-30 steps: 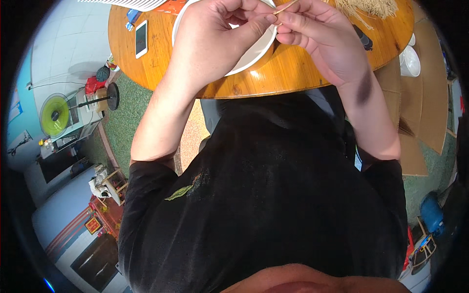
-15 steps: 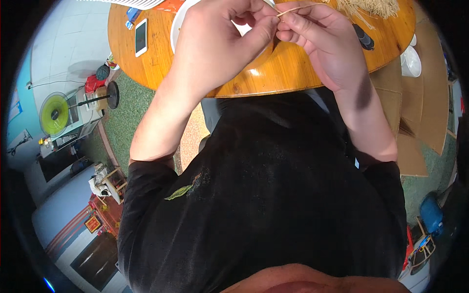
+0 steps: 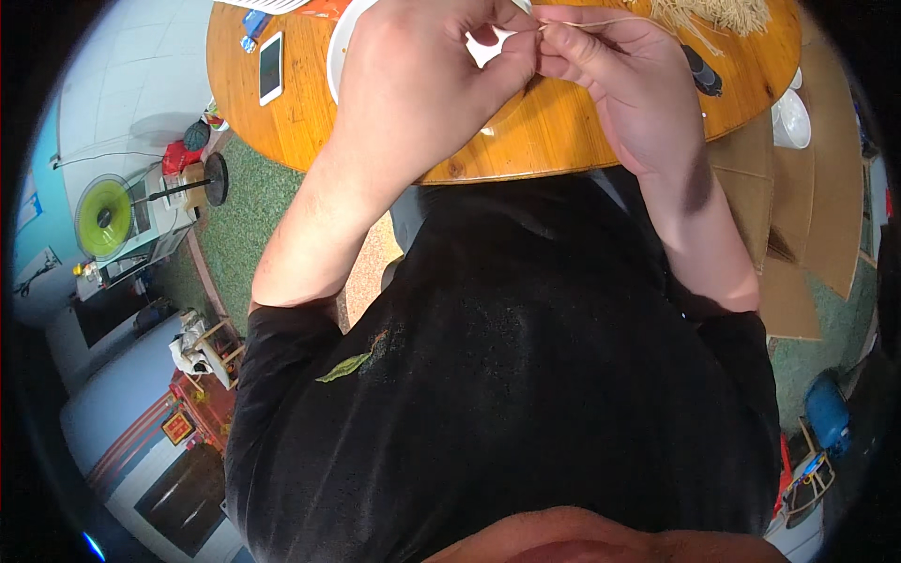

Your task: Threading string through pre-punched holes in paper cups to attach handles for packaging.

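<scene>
Nearest is the black shirt (image 3: 526,403) of the person, with a green leaf-shaped mark (image 3: 345,367) on it. Beyond it, the left hand (image 3: 413,89) and the right hand (image 3: 633,84) meet above the near part of the round wooden table (image 3: 300,131). The thin tan strand (image 3: 584,24) is at their meeting point. Right thumb and forefinger are pressed together on it; the left thumb and forefinger curve to nearly a ring, but whether their tips grip the strand I cannot tell. Such a fine pinch seems chosen because the strand is so slim — a full fist would hide it. Its long axis goes roughly left to right: one part lies at the fingertips, the other points rightward and bends over the right hand.

Under the left hand is a white dish (image 3: 335,58), partly covered. A bundle of similar strands (image 3: 713,13) lies beyond the right hand — probably put there for easy reach. The smartphone (image 3: 271,69) lies to the left, seemingly kept aside. Farther away, cardboard (image 3: 831,188) is on the floor at right, and a green fan (image 3: 105,218) at left.
</scene>
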A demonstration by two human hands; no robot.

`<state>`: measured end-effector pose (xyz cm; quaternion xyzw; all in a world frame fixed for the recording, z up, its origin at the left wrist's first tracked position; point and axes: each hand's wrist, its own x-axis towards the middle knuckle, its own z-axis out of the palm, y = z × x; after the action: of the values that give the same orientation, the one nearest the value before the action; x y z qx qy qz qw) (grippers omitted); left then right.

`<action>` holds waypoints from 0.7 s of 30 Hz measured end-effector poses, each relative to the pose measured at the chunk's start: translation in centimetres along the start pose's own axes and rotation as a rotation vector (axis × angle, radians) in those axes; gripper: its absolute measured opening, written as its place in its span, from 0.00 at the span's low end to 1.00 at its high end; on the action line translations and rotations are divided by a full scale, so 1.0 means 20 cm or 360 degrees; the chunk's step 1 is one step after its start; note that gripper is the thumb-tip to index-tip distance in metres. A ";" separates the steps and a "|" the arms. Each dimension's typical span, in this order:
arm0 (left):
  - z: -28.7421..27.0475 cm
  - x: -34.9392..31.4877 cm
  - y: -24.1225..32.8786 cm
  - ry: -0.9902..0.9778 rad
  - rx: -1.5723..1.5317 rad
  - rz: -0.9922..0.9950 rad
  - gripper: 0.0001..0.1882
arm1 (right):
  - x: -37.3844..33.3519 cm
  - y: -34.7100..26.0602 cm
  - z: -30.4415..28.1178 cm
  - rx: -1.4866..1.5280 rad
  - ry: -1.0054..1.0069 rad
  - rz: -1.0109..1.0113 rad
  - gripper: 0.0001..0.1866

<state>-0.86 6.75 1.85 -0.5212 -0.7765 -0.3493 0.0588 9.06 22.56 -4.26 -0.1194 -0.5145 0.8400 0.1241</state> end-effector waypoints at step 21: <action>0.02 -0.02 -0.05 -0.0119 -0.0873 -0.0483 0.13 | 0.02 0.01 -0.05 -0.0405 -0.0164 -0.0441 0.05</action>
<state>-1.40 6.55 0.89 -0.4083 -0.7238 -0.5311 -0.1653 9.03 23.48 -4.87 -0.0189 -0.6338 0.7480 0.1960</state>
